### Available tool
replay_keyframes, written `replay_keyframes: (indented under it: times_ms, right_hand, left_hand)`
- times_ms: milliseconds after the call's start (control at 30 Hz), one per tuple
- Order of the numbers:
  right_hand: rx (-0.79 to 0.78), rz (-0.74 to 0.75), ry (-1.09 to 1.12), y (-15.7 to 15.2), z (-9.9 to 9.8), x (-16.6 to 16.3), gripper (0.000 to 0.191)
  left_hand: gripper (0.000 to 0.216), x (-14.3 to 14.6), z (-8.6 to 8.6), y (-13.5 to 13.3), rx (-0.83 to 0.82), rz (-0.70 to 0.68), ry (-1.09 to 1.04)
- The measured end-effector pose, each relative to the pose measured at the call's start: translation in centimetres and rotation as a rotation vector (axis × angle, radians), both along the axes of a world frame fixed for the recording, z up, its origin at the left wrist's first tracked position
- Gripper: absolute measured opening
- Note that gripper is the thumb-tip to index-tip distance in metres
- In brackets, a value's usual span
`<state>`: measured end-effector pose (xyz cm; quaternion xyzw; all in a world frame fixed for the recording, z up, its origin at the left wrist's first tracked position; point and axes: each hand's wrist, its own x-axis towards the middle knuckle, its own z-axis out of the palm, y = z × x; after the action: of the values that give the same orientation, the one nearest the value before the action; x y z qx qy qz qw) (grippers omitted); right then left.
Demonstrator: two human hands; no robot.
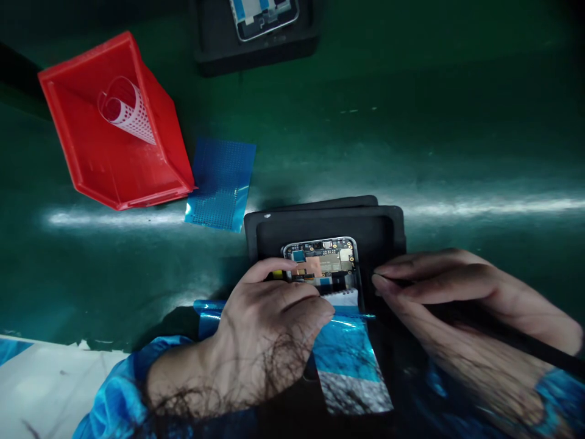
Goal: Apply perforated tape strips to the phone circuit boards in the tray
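Note:
An opened phone [336, 259] with its circuit board showing lies in a black tray [269, 235]. My left hand [269, 329] reaches over the phone's left side, one fingertip against its board. Its thumb and another finger close at the edge of a shiny blue film [350, 347], which hangs below the phone. The phone's lower part is hidden. To the right, my right hand [448, 292] has thumb and forefinger pinched together beside the tray; anything at the tips is too small to make out. A dark rod-like thing [534, 344] runs along that hand.
A red bin [100, 164] at the upper left has a curled white perforated sheet [137, 125] in it. Beside it lies a blue dotted sheet [219, 183]. Another black tray [256, 58] with an opened phone [267, 27] sits at the top on the green table [457, 122].

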<state>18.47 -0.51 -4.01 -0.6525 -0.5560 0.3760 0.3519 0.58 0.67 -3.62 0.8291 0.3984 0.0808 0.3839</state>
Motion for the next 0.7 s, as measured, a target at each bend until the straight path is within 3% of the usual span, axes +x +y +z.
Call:
replay_keyframes:
  times_ms: [133,467,567,700]
  right_hand:
    - [-0.009,0.062,-0.025,-0.09,-0.08,0.27,0.007]
    - [0.039,0.171,0.011,0.08,0.3,0.36,0.008]
    - [0.074,0.175,-0.007,-0.04,0.38,0.4,0.019]
    - [0.078,0.123,0.012,-0.23,-0.04,0.61,0.017]
  left_hand:
    - [0.019,-0.02,-0.03,0.0,0.007,-0.002,-0.01]
    - [0.02,0.14,-0.04,-0.05,-0.006,0.008,0.008]
    - [0.021,0.18,0.02,-0.02,0.002,0.008,0.003]
    - [0.021,0.0,0.09,-0.01,0.004,0.003,0.007]
